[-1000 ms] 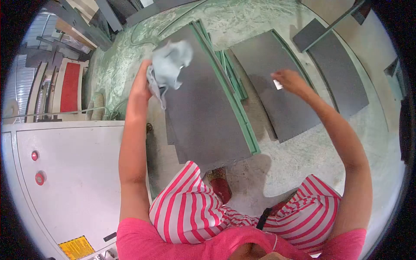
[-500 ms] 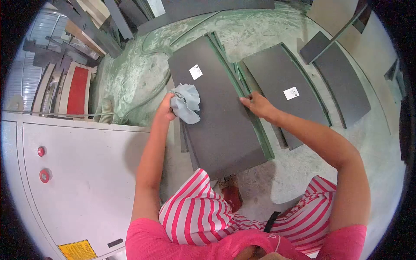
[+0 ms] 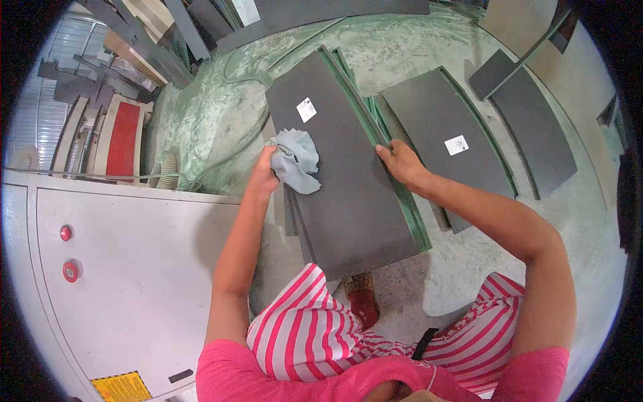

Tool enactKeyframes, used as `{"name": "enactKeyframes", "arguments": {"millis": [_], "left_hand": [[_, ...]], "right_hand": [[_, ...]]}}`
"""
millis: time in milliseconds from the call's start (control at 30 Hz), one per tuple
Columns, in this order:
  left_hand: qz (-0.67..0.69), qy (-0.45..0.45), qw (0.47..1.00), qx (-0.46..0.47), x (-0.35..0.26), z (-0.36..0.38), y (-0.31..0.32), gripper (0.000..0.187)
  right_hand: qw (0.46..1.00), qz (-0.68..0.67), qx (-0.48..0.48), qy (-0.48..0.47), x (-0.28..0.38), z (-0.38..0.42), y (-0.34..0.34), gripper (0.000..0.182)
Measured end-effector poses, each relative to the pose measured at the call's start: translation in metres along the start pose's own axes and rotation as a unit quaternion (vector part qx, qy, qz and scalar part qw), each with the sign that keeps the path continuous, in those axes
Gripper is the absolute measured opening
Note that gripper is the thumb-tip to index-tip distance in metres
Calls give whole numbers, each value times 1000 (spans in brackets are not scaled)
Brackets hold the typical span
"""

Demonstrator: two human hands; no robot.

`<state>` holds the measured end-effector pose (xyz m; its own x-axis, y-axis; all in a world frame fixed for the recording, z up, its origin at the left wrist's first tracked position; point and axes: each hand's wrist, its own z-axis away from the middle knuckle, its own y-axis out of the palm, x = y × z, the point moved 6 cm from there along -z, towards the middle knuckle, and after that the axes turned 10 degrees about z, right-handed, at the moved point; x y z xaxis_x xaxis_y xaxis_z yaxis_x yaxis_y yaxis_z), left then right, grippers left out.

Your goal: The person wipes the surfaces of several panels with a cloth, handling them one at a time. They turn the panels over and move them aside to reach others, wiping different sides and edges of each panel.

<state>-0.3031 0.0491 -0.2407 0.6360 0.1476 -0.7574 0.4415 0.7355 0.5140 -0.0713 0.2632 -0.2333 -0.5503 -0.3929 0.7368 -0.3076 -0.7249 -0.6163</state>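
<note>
A dark grey panel (image 3: 351, 194) with a white label (image 3: 306, 110) lies on top of a stack in front of me. At its left edge, my left hand (image 3: 265, 171) is closed on a crumpled light blue cloth (image 3: 297, 161), which drapes over the panel's surface. My right hand (image 3: 403, 164) grips the panel's right edge, thumb on top and the other fingers partly hidden below. Green edges of the boards underneath show along the right side.
A second stack of dark panels (image 3: 435, 120) with a label stands to the right, and another curved dark panel (image 3: 536, 127) lies beyond it. At left is a white cabinet (image 3: 134, 268) with red buttons. A hose (image 3: 248, 137) crosses the dusty floor.
The view has shifted slightly. My left hand and the cloth sit a little further right over the panel; my right hand keeps its hold on the edge.
</note>
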Motion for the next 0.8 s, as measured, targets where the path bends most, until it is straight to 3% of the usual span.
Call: {"name": "enactKeyframes", "arguments": {"millis": [100, 233, 300, 367, 600, 667, 800], "left_hand": [[-18, 22, 998, -54, -5, -2, -6, 40], [-72, 76, 993, -51, -21, -1, 7, 41], [-80, 55, 989, -107, -22, -1, 4, 42], [-40, 22, 994, -102, -21, -2, 5, 43], [43, -71, 986, -145, -5, 11, 26, 43], [62, -63, 991, -104, 3, 6, 30, 41], [61, -35, 996, -50, 17, 12, 58, 41]], "right_hand": [[1000, -23, -4, -19, 10, 6, -6, 45], [999, -38, 3, -35, 20, 12, -16, 43], [997, -61, 26, -31, 18, 14, -16, 43], [987, -129, 90, 19, 12, 17, -11, 42], [981, -153, 115, 25, -3, 7, -28, 42], [984, -89, 152, 28, -16, 2, -35, 43], [980, -141, 115, 77, -52, -8, -41, 49]]}}
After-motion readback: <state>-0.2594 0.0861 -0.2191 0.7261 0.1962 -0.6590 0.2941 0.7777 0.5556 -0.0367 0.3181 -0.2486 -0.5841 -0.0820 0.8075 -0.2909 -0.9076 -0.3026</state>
